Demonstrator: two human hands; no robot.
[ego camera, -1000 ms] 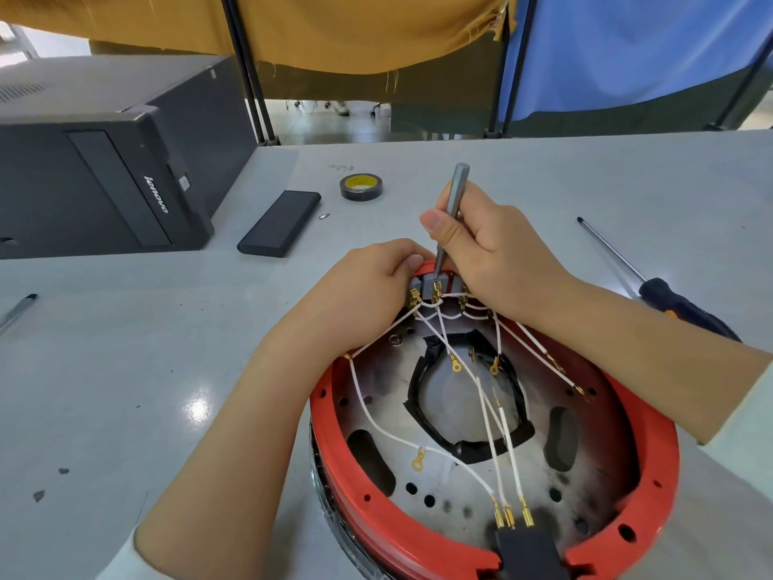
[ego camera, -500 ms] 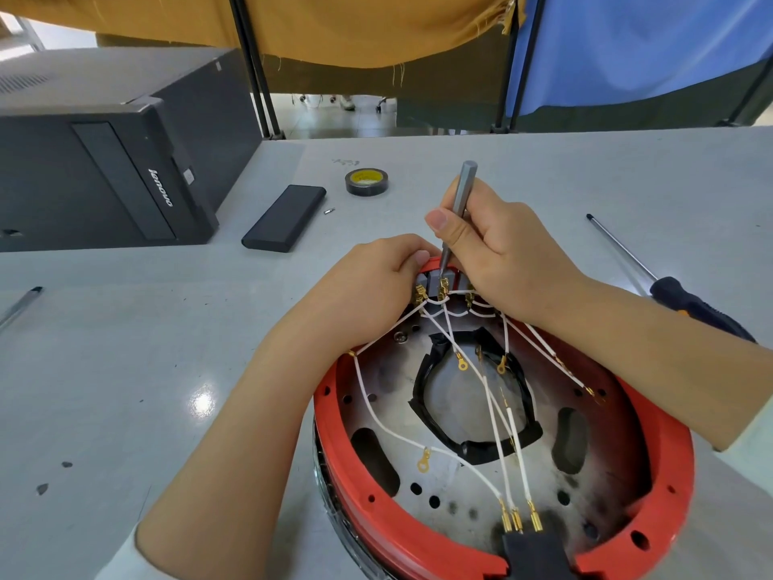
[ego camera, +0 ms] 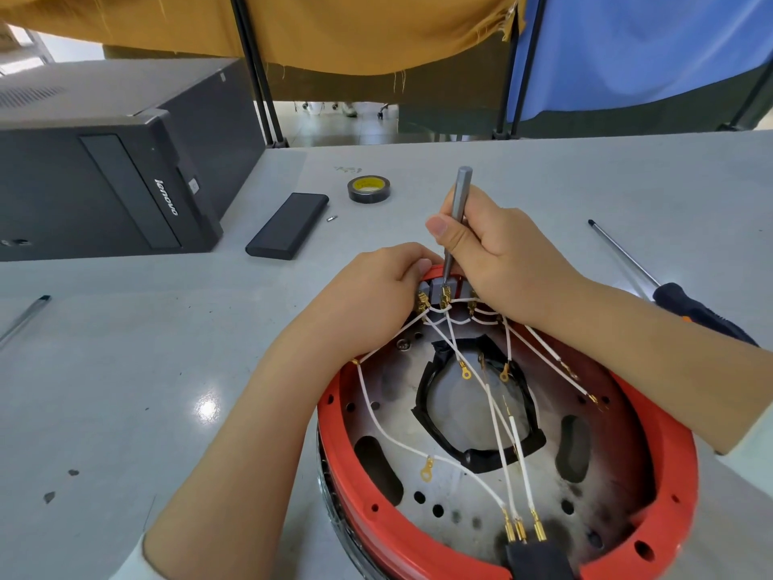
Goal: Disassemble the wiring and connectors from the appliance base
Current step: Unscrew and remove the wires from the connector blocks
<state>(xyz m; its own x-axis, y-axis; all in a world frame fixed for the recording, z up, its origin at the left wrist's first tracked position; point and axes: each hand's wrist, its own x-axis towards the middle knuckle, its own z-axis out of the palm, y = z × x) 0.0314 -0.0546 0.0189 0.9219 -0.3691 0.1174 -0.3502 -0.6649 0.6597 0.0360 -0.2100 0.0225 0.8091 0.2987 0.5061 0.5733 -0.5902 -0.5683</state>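
Observation:
A round appliance base with a red rim [ego camera: 364, 491] lies upside down on the table near me. White wires [ego camera: 500, 437] with brass terminals run across its metal plate from a grey connector block [ego camera: 435, 286] at the far rim to a black connector [ego camera: 539, 558] at the near rim. My right hand [ego camera: 502, 261] grips a slim grey metal tool [ego camera: 458, 203], its tip set on a brass terminal of the grey block. My left hand [ego camera: 372, 303] holds the left end of that block, fingers curled over the rim.
A black-handled screwdriver [ego camera: 686, 305] lies to the right of the base. Behind it sit a roll of black tape [ego camera: 369, 188], a flat black case [ego camera: 288, 226] and a tiny screw [ego camera: 331, 218]. A black computer tower [ego camera: 104, 177] stands at left, a pen [ego camera: 25, 320] near the left edge.
Both hands stay on the grey block with the tool tip at the same terminal. Only the view has shifted slightly.

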